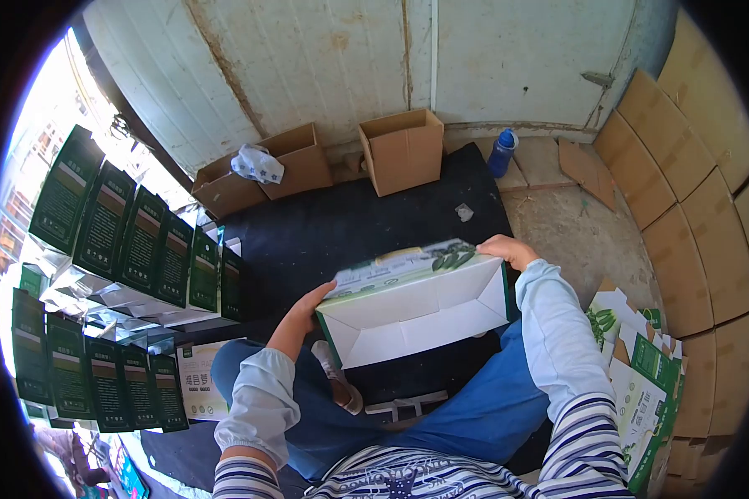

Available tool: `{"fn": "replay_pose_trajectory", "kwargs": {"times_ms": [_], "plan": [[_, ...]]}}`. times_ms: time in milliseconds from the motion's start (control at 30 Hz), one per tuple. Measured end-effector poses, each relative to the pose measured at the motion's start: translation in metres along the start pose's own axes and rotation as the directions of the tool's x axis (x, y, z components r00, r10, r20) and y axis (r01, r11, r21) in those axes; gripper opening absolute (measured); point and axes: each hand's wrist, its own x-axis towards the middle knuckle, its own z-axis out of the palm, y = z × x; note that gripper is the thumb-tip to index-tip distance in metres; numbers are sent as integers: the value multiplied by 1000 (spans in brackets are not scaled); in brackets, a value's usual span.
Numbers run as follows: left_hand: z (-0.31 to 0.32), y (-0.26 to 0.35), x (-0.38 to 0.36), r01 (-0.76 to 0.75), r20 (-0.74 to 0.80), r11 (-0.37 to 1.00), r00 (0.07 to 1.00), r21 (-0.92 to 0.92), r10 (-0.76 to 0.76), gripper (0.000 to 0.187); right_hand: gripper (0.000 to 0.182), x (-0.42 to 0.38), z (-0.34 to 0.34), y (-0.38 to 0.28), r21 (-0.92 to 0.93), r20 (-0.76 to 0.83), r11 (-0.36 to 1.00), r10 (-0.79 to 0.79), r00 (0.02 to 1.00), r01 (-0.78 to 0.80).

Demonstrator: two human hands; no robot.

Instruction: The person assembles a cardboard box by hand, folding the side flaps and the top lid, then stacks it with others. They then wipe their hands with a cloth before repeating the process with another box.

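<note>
A white and green printed carton (416, 312) is held between my two hands above my knees, its white inner side turned toward me. My left hand (308, 309) grips its left end, fingers behind the upper edge. At the upper right corner, my right hand (508, 249) is closed on the same carton. Green leaf-like pictures show on its far printed face. To the left stand rows of dark green boxes (108, 220), and a white printed box (201, 378) lies beside my left knee. Flattened white and green cartons (641, 391) are piled at the right.
Open brown boxes (404, 154) stand by the far wall, one with a patterned cloth (258, 164) on it. A blue bottle (502, 153) is beside the black mat (349, 224). Stacked brown cartons (682, 224) line the right side.
</note>
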Motion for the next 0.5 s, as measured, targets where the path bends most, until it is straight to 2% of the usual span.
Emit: {"fn": "replay_pose_trajectory", "kwargs": {"times_ms": [33, 100, 133, 233, 267, 367, 400, 500], "plan": [[-1, 1, 2, -34, -20, 999, 999, 19, 35, 51, 45, -5, 0, -4, 62, -60, 994, -90, 994, 94], [6, 8, -7, -294, -68, 950, 951, 106, 302, 47, 52, -17, 5, -10, 170, -187, 944, -250, 950, 282], [13, 13, -19, -414, -84, 897, 899, 154, 429, 45, 67, -17, -2, -10, 240, -109, 910, -321, 941, 338], [37, 21, -49, -748, -125, 662, 661, -42, 740, 44, 75, -26, 3, -18, 324, -227, 842, -373, 899, 431], [29, 19, -42, -800, -146, 600, 592, 17, 793, 49, 82, -32, 6, -23, 295, -271, 862, -339, 901, 413], [-11, 18, -32, -558, -127, 816, 830, -153, 544, 62, 91, -36, -1, -22, 451, -151, 876, -118, 981, 175], [-9, 17, -34, -508, -125, 860, 857, -47, 499, 74, 93, -26, -1, -13, 454, -141, 884, -52, 989, 112], [6, 9, -36, -404, -162, 915, 903, 1, 399, 78, 78, -15, 4, 9, 482, -52, 871, -80, 995, 95]]}}
